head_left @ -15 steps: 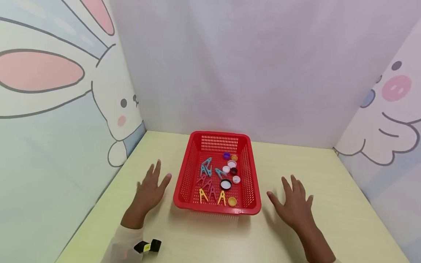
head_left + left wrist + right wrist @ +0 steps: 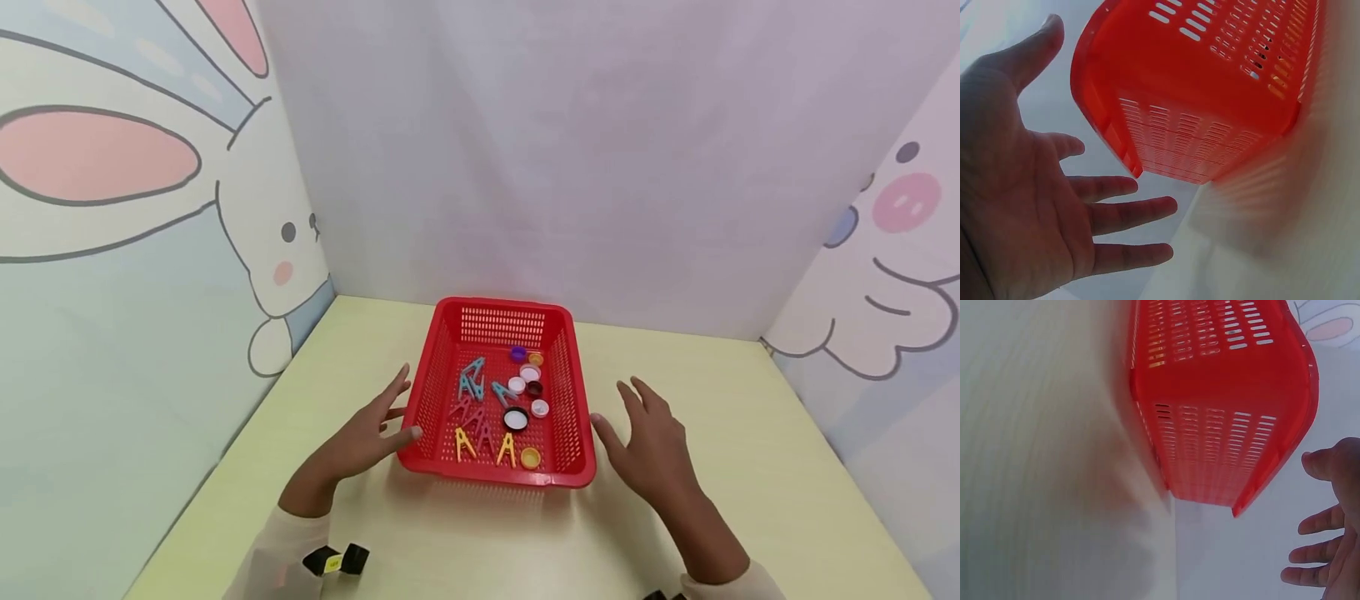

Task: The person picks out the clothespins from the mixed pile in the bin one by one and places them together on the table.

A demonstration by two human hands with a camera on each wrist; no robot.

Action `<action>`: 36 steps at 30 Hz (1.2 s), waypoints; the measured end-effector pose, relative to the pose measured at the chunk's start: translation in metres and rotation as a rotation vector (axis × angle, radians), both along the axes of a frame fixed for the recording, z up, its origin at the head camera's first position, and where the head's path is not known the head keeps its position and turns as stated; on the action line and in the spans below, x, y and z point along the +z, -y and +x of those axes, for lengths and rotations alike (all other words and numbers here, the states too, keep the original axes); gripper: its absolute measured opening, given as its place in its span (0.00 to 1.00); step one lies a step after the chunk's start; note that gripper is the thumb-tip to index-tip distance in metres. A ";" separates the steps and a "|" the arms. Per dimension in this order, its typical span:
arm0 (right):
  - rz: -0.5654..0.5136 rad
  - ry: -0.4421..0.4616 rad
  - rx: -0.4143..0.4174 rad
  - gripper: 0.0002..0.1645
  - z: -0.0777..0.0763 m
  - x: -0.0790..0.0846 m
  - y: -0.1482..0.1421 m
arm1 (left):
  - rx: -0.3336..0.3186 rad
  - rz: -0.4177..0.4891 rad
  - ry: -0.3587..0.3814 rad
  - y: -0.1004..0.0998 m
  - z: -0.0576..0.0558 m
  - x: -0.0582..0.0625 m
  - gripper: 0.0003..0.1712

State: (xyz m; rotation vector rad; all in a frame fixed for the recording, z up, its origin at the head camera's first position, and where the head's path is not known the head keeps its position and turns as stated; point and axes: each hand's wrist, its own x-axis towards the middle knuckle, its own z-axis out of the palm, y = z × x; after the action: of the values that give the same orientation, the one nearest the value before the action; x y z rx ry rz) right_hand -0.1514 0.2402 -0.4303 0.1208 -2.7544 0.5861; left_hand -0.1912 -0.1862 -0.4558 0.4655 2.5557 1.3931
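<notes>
Closer to the basket than half a second ago, both my hands have moved inward: my left hand (image 2: 363,437) turns its thumb toward the near left corner, and my right hand (image 2: 658,446) draws in beside the right rim. Between them, on the pale yellow-green worktop (image 2: 712,400), sits the red rectangular basket of perforated plastic (image 2: 495,478). My fingers (image 2: 1135,214) are loosely spread and grasp nothing on either side; the wrist views show a gap between each thumb and the rim.

Inside, to the left and front, lie blue plastic clothes pegs (image 2: 502,392), dark pink plastic clothes pegs (image 2: 484,433) and yellow plastic clothes pegs (image 2: 507,439). Toward the right are small round bottle caps, among them a purple one (image 2: 518,354), a white one (image 2: 517,385), a black-rimmed one with a white inside (image 2: 516,418) and a yellow one (image 2: 531,458).

I judge the basket light and fairly stiff, smooth but not fragile, best held under the turned-out rim midway along both long sides and kept level, since its loose load could slide. On my left sleeve (image 2: 281,554), a small yellow label (image 2: 333,564) carries marks too small to read; I can make out no brand.
</notes>
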 end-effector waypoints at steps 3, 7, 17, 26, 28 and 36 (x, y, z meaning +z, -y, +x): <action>0.010 0.008 0.009 0.44 -0.003 0.007 0.009 | -0.011 0.029 0.003 0.000 0.001 -0.003 0.71; 0.039 0.005 0.030 0.45 -0.009 0.010 0.021 | -0.044 0.107 0.014 0.002 0.002 -0.008 0.71; 0.115 0.001 0.087 0.44 -0.022 0.020 0.044 | -0.104 0.157 0.011 0.002 0.004 -0.014 0.73; 0.150 -0.025 0.199 0.45 -0.035 0.026 0.059 | -0.179 0.213 0.040 0.000 0.002 -0.018 0.71; 0.138 -0.002 0.223 0.44 -0.039 0.026 0.062 | -0.192 0.222 0.044 0.000 0.002 -0.019 0.71; 0.132 0.195 0.283 0.42 -0.054 0.026 0.073 | -0.195 0.225 0.046 -0.003 0.004 -0.018 0.72</action>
State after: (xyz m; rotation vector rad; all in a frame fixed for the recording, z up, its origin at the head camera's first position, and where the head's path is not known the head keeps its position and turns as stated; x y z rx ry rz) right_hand -0.2056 0.1673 -0.4043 0.5163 -2.9895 0.5086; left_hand -0.1874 -0.1834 -0.4733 0.6905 2.2578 1.6029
